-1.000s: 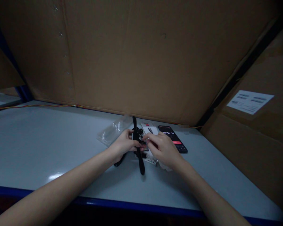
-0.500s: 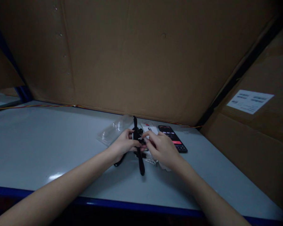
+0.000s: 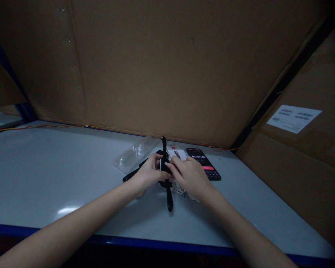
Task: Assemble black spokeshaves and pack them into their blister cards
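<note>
A black device (image 3: 169, 195) with long, round-ended arms is held up over the table; I cannot make out its exact kind. My left hand (image 3: 148, 173) is closed around its middle from the left, thumb in front. One arm points up, one points down toward me, and another black arm (image 3: 131, 174) sticks out to the left behind my left hand. My right hand (image 3: 191, 176) is closed with its fingertips pressed against the device's centre. Any small part between those fingertips is hidden.
A clear plastic package (image 3: 134, 152) lies behind my left hand. Behind my right hand is a white printed card (image 3: 178, 152); a phone (image 3: 215, 174) showing a timer lies right of it. Cardboard (image 3: 156, 74) walls the back, and a labelled cardboard box (image 3: 301, 163) stands on the right.
The device has turned in my hands; its left arm has swung up and outward, and its upright arm has shifted slightly right. My right fingertips have come closer against its centre.
</note>
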Demonstrator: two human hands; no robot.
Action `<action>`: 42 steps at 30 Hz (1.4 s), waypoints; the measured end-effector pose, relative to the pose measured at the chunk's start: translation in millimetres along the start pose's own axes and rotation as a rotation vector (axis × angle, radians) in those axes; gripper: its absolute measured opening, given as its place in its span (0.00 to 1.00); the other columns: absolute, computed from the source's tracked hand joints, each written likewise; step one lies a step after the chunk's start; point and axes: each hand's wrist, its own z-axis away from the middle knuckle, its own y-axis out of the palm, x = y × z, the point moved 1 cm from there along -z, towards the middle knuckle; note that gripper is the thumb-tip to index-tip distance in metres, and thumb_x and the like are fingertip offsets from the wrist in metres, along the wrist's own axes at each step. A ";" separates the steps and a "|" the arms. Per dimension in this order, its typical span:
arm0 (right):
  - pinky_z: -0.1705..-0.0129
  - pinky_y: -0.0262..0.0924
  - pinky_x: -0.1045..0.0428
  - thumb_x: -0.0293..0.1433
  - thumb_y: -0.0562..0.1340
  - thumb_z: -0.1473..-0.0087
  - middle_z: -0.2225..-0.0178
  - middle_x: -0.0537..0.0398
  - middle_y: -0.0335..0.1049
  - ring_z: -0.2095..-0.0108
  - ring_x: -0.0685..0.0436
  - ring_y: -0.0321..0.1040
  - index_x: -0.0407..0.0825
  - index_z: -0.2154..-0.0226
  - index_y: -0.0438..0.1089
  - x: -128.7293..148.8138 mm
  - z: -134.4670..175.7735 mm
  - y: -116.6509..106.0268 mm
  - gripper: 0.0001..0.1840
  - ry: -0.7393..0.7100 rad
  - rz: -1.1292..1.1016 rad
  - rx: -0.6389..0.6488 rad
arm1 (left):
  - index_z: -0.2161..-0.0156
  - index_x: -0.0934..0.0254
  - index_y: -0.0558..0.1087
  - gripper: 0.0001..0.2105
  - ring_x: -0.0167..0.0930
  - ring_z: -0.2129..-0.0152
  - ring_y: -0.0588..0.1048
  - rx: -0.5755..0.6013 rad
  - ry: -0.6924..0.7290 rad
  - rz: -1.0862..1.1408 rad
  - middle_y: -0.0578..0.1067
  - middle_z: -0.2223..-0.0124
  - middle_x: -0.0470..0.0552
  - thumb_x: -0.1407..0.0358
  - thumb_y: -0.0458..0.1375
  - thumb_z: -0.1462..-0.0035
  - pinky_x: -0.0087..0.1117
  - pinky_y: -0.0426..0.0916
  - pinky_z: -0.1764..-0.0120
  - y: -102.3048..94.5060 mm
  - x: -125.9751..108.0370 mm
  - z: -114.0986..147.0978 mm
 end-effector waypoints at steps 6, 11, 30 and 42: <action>0.73 0.43 0.51 0.32 0.47 0.43 0.80 0.52 0.67 0.78 0.45 0.59 0.47 0.73 0.64 7.8 0.4 -1.4 0.14 0.005 0.054 -0.027 | 0.59 0.65 0.59 0.25 0.23 0.74 0.69 -0.013 0.045 -0.045 0.69 0.65 0.47 0.82 0.59 0.66 0.23 0.65 0.72 1.8 1.8 0.3; 0.75 0.44 0.53 0.36 0.50 0.44 0.81 0.55 0.64 0.78 0.48 0.58 0.48 0.77 0.62 3.2 -0.2 0.4 0.15 0.136 -0.240 -0.091 | 0.60 0.65 0.60 0.23 0.24 0.73 0.70 0.026 0.066 0.025 0.69 0.66 0.46 0.82 0.58 0.64 0.24 0.66 0.72 0.4 0.6 -0.8; 0.86 0.48 0.58 0.45 0.55 0.50 0.89 0.63 0.58 0.88 0.54 0.53 0.48 0.79 0.61 -23.2 -8.2 18.9 0.18 0.348 -1.269 0.152 | 0.55 0.65 0.62 0.23 0.26 0.76 0.73 0.059 0.023 0.123 0.70 0.65 0.50 0.77 0.60 0.57 0.36 0.72 0.69 -12.1 -8.7 -9.6; 0.85 0.46 0.58 0.43 0.58 0.52 0.90 0.65 0.57 0.88 0.55 0.52 0.48 0.81 0.60 -21.5 -8.8 22.1 0.17 0.354 -1.373 0.030 | 0.59 0.66 0.66 0.17 0.27 0.72 0.73 0.099 0.043 0.031 0.71 0.63 0.50 0.77 0.60 0.57 0.35 0.72 0.67 -11.6 -10.8 -9.1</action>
